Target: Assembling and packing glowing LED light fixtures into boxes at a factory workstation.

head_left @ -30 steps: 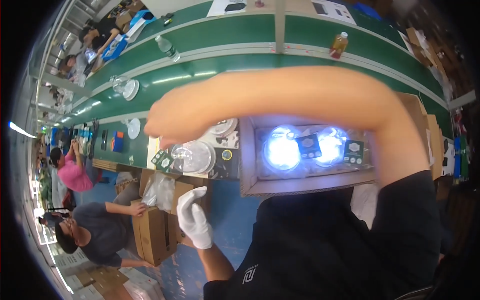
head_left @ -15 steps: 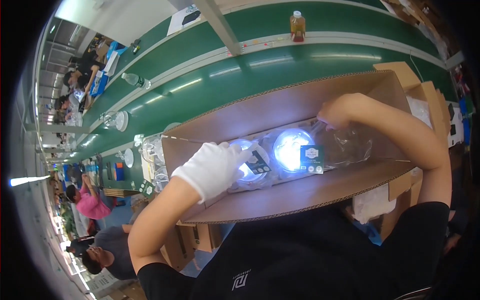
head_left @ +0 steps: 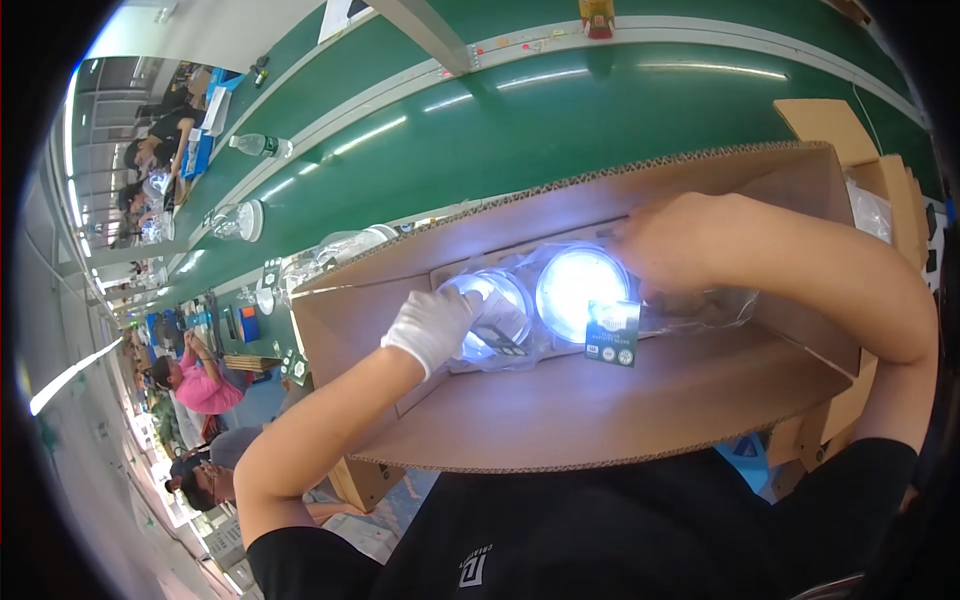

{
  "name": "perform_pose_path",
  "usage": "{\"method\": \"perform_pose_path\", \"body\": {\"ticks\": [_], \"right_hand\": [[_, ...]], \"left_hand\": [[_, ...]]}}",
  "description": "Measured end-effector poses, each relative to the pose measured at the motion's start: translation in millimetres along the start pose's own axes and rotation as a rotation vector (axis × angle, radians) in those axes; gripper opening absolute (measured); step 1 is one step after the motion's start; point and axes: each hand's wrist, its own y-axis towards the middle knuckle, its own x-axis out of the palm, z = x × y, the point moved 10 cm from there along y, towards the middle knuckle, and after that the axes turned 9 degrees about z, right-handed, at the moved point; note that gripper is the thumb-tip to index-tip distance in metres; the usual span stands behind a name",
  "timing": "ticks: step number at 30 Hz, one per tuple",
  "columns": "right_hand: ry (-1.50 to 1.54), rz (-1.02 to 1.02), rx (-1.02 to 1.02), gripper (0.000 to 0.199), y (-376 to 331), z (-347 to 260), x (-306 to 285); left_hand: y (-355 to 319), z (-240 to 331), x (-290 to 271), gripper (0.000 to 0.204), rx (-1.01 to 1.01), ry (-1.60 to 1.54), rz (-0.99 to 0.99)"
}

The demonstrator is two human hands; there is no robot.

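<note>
Gloved left hand [head_left: 432,328] reaches into the carton's left half, fingers bunched together at the near-left rim of the left lamp [head_left: 513,287]; glare and the tilted card [head_left: 503,328] hide the tips, so I can't tell if they clamp anything. Bare right hand [head_left: 680,245] is in the carton's right half, bent over, just beside the right lamp [head_left: 577,288]; blurred, fingertips mostly out of my sight, can't call apart or together.

Both lamps are lit, side by side inside the carton [head_left: 600,410], left of its right hand. I read the clear wrap [head_left: 725,308] around them as scuff protection, and the brown insert [head_left: 545,240] along the carton's far side as keeping them seated. Right lamp's green card [head_left: 612,335] overhangs its near edge, probably tied on so it stays with it.

Outside, I log: green bench [head_left: 640,120] beyond the carton's far wall, amber bottle [head_left: 597,18] farther back, clear bottle [head_left: 262,146] and clear dome [head_left: 240,222] past its far-left corner. Co-worker in pink [head_left: 208,388], well left of the carton.
</note>
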Motion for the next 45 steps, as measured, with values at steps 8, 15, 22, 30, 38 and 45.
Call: {"method": "perform_pose_path", "body": {"ticks": [8, 15, 22, 30, 38, 45], "right_hand": [[0.020, 0.066, 0.006, 0.023, -4, 13, 12], [0.068, -0.043, 0.051, 0.038, -4, 20, 21], [0.028, -0.178, 0.111, 0.039, -1, 25, 28], [-0.032, -0.111, 0.173, 0.033, 6, 49, 64], [-0.132, -0.257, 0.058, 0.038, 35, 52, 152], [-0.014, -0.249, 0.072, 0.088, 25, 49, 223]], "left_hand": [[-11, 12, 17, 0.022, -0.042, -0.109, 0.115], [-20, 8, 37, 0.040, -0.135, -0.152, 0.144], [-16, -6, 16, 0.032, -0.146, -0.040, 0.019], [-4, 101, -141, 0.035, 0.422, -0.382, 0.587], [29, 126, -86, 0.025, 0.503, -0.329, 0.543], [6, 97, -110, 0.022, 0.580, -0.413, 0.611]]}}
